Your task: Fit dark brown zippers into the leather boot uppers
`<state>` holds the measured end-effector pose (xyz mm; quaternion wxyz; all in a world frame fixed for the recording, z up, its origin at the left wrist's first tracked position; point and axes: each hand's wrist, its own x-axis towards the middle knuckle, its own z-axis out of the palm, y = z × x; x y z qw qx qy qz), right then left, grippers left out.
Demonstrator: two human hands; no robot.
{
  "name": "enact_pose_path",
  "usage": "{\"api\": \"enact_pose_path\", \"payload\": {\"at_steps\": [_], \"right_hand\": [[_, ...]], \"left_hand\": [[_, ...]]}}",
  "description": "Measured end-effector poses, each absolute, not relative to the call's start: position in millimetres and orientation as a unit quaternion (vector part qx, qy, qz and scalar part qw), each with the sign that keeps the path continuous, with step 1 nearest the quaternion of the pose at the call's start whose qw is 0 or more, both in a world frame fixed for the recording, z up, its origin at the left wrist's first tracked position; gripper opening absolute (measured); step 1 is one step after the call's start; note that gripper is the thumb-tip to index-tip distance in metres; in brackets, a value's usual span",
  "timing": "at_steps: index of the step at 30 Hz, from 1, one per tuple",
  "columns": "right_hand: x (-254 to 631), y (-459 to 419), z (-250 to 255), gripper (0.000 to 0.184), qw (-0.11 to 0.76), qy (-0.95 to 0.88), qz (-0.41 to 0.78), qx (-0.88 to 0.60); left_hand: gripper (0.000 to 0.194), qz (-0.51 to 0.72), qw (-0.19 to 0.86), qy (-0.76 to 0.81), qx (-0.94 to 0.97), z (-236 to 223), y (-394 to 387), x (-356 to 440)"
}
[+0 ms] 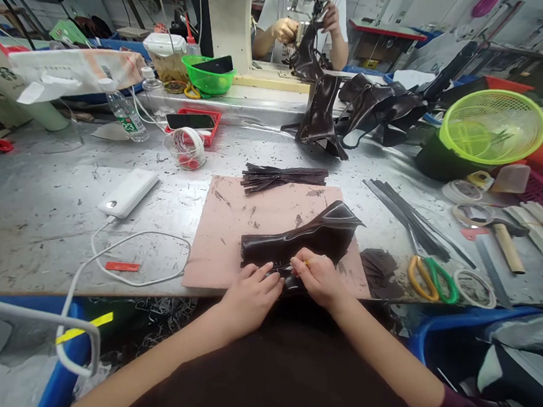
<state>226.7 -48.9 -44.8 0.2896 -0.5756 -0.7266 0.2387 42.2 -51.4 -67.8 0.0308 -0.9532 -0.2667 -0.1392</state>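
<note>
A dark brown, glossy leather piece (298,236) lies across a pinkish board (219,215) at the table's front edge. My left hand (254,295) rests palm down at the near edge of the leather, fingers stretched out and pressing on it. Just right of it, my right hand (321,279) is closed in a pinch around a thin pen-like tool (308,262) with a yellowish part. Its tip meets the leather between both hands; the exact kind is too small to tell. Behind the piece lies a bundle of dark leather strips (283,177).
Orange-and-green-handled scissors (432,277), a hammer (509,248) and tape rolls (471,213) lie right. A white power bank (129,193) with a looping cable sits left. Blue bins (469,319) flank me below the table edge. Across, a person works at a sewing machine (230,25).
</note>
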Motion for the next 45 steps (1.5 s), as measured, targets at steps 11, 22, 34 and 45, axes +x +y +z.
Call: {"api": "enact_pose_path", "payload": {"at_steps": [11,22,34,45], "right_hand": [[227,-49,-45,0.027,0.291,-0.724,0.243,-0.577],[227,-50,-49,0.026,0.298,-0.720,0.242,-0.578],[225,-51,-50,0.025,0.308,-0.712,0.255,-0.577],[314,-30,-28,0.028,0.394,-0.451,0.078,-0.797]], "left_hand": [[0.025,-0.141,0.030,-0.264,-0.954,-69,-50,43],[0.024,-0.141,0.037,-0.269,-0.952,-68,-51,44],[0.022,-0.164,0.003,-0.273,-0.948,-66,-51,45],[0.032,-0.173,-0.263,-0.596,-0.738,-37,-12,19]]}}
